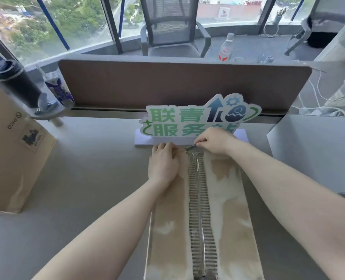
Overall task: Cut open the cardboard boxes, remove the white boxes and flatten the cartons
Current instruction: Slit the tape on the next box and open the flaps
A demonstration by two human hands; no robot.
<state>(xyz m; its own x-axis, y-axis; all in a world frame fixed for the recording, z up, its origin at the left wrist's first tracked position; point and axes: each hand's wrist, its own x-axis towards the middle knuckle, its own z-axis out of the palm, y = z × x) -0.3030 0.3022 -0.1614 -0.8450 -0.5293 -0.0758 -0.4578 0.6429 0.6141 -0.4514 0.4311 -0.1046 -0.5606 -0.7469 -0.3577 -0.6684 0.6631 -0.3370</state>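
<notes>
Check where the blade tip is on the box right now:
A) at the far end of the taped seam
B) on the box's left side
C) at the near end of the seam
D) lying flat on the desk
A: the right hand holds the blade at the seam's far end, while the left hand presses on the box.

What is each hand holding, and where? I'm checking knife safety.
The right hand pinches a small blade by its rear end. The left hand holds nothing; it presses flat on the carton.
</notes>
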